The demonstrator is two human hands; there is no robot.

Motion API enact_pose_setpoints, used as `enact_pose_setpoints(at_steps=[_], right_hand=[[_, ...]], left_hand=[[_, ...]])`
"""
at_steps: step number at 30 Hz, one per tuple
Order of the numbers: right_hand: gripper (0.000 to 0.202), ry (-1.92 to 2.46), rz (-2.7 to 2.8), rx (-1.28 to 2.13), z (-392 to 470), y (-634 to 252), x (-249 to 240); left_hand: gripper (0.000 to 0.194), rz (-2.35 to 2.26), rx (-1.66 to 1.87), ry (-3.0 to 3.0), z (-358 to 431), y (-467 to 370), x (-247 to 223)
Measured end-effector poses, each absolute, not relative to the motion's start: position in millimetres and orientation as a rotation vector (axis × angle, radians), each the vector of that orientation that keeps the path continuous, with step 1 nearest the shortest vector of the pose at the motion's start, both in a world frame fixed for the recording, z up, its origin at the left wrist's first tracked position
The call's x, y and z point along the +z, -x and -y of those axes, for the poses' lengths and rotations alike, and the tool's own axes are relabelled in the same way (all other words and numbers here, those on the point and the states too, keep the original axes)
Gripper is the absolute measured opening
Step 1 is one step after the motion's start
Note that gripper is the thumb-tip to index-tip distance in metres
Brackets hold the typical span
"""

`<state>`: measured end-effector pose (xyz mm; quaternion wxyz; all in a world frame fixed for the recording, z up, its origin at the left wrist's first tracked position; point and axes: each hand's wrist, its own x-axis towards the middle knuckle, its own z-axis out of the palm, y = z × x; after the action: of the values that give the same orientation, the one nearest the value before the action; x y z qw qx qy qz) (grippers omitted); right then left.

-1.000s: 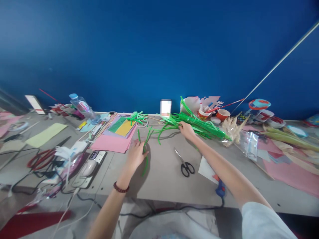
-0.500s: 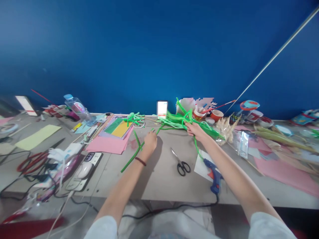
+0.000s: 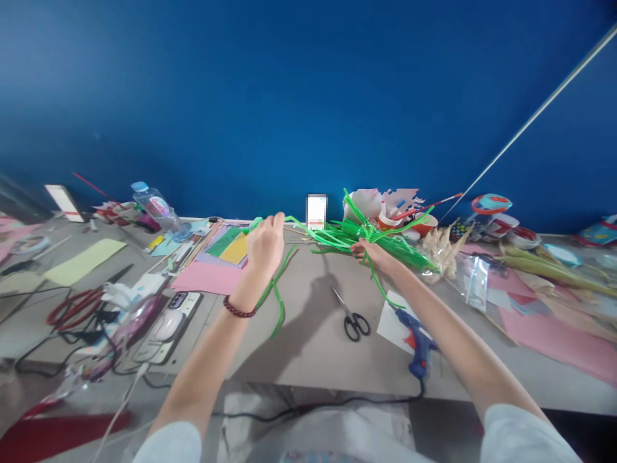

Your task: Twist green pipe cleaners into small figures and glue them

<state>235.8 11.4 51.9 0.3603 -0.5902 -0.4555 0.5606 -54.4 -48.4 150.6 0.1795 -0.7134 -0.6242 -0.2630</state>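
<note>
My left hand (image 3: 267, 244), with a dark beaded bracelet at the wrist, is raised over the table. Its fingers are closed on the end of a light green pipe cleaner (image 3: 299, 226) that stretches right toward a bundle of green pipe cleaners (image 3: 354, 230). At the front of that bundle, my right hand (image 3: 369, 250) has its fingers closed around green pipe cleaners; exactly how many is hidden. Below my left hand, loose green pipe cleaners (image 3: 278, 292) lie crossed on the table. Black-handled scissors (image 3: 355, 323) rest between my forearms.
A blue glue gun (image 3: 420, 350) lies on white paper (image 3: 390, 325) beside my right forearm. Pink paper (image 3: 205, 276) and a phone (image 3: 166, 326) are on the left. A small screen (image 3: 317, 212) stands against the blue wall. Paper cups (image 3: 424, 222) stand at the back right.
My left hand has lifted from the table and moved left, drawing out a light green pipe cleaner. My right hand stays at the bundle. The loose crossed pipe cleaners have shifted.
</note>
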Motion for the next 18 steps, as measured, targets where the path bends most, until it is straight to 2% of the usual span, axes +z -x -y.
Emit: enact_pose_setpoints(at_steps=[3,7,10,13,15,18], right_hand=[[0.034,1.538,1.181,1.387,-22,-230,39],[0.034,1.514,1.167,1.372,-35,-229,41],[0.029,1.475,1.171,1.442,-33,-240,60],[0.024,1.444,1.215,1.554,-19,-262,90],[0.028,1.437,1.327,1.657,-6,-278,108],[0.035,1.582,1.546,1.508,12,-291,124]], left_hand=[[0.032,1.587,-1.036,2.019,60,62,180],[0.026,1.363,-1.443,2.396,70,63,199],[0.021,1.327,-1.71,2.686,57,49,185],[0.022,1.371,-1.914,2.965,26,22,147],[0.021,1.447,-1.837,3.057,2,0,116],[0.026,1.646,-1.218,2.998,-29,-32,76]])
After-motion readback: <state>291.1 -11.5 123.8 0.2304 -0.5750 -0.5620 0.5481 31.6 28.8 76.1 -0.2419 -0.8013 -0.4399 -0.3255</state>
